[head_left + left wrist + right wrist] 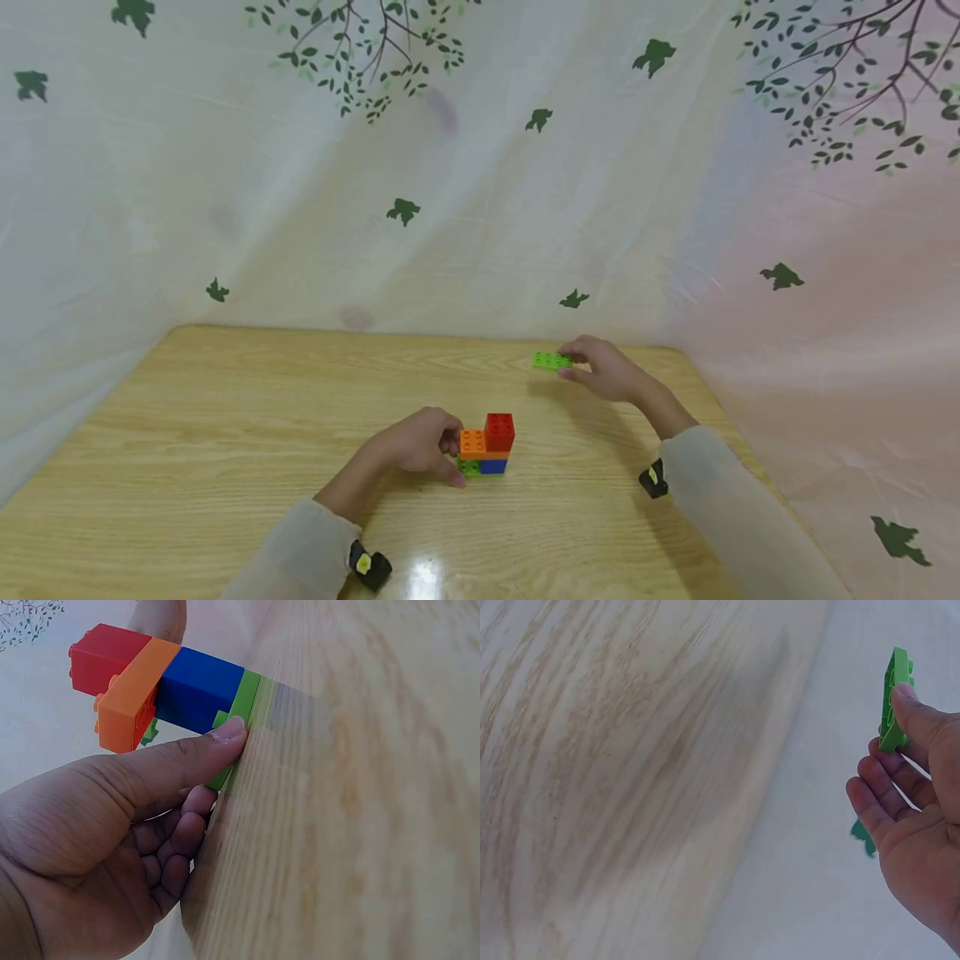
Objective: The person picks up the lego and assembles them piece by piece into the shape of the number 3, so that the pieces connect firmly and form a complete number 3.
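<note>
A small stack of toy building blocks stands upright on the table. Its base is a thin green brick (244, 701), with a blue brick (201, 686) on it, an orange brick (133, 701) above that and a red brick (499, 432) on top. My left hand (416, 442) pinches the stack's green base at its left side, thumb in front. Farther back on the right, my right hand (606, 371) pinches a loose flat green brick (552, 361) between thumb and fingers. In the right wrist view this brick (892, 705) shows its hollow underside, held above the table.
The wooden table (225, 433) reaches back to a pale hanging cloth (480, 183) printed with leaves and branches. The cloth also closes in the left and right sides. A black strap device (370, 567) sits at the left cuff, another (654, 479) at the right.
</note>
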`<state>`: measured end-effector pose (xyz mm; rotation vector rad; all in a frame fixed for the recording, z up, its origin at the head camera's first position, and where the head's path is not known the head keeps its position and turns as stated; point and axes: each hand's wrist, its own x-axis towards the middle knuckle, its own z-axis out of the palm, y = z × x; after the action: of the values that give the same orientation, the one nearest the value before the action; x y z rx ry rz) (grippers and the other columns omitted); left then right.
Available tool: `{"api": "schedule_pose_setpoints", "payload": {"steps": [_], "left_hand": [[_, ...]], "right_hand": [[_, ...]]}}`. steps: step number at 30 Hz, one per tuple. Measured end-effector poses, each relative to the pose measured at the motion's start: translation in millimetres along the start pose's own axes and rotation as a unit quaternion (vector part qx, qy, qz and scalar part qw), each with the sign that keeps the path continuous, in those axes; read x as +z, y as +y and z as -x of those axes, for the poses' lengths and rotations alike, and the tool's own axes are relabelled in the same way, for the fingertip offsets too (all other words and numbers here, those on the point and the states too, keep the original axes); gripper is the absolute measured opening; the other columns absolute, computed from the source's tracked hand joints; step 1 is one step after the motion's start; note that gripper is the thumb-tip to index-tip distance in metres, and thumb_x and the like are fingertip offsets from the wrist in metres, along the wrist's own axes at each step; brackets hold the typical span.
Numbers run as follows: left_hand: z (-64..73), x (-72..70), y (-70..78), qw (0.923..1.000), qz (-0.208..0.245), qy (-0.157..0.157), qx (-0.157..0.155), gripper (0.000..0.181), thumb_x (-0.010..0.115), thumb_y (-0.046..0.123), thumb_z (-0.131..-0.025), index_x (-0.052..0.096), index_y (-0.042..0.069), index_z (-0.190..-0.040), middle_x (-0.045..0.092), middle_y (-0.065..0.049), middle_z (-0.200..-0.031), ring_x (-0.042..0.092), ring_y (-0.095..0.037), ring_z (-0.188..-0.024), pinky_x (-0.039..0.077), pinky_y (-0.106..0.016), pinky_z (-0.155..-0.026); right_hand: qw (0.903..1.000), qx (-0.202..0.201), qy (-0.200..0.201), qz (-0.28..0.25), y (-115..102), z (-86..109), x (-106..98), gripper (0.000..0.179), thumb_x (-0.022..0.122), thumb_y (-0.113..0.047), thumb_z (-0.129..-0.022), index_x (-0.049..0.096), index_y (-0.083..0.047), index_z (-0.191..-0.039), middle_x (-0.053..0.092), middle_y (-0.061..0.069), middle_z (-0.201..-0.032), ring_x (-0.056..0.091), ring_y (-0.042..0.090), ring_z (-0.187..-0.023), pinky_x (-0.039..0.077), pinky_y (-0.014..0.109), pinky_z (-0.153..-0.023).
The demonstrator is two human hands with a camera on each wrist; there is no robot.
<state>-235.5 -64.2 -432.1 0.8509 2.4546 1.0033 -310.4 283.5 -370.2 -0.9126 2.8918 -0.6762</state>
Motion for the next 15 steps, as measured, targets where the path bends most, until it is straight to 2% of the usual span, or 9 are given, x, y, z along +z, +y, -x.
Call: {"api": "schedule_pose_setpoints", "payload": {"steps": [9,15], "left_hand": [[-0.3,0.3,1.0,1.0,-0.004,0.003,0.0,0.036,0.094,0.026,-0.075,0.063,0.01,-0.086,0.05,0.005,-0.075,0.046,-0.012,-0.071,0.038,-0.027,-0.063],[-1.1,1.8,0.2,1.0,-0.003,0.002,0.003,0.036,0.094,0.026,-0.075,0.063,0.011,-0.086,0.051,0.006,-0.075,0.047,-0.011,-0.071,0.038,-0.027,-0.063]], "right_hand": [[0.9976,-0.061,-0.001,0.033,-40.0,5.9,-7.2,0.038,0.068,-0.023,-0.1,0.064,-0.002,-0.131,0.065,0.008,-0.119,0.061,0.03,-0.111,0.05,0.05,-0.097],[0.9944,-0.094,-0.006,0.049,-67.0,13.1,-10.5,0.037,0.067,-0.025,-0.102,0.065,-0.003,-0.131,0.065,0.006,-0.12,0.059,0.024,-0.108,0.05,0.045,-0.092]]}}
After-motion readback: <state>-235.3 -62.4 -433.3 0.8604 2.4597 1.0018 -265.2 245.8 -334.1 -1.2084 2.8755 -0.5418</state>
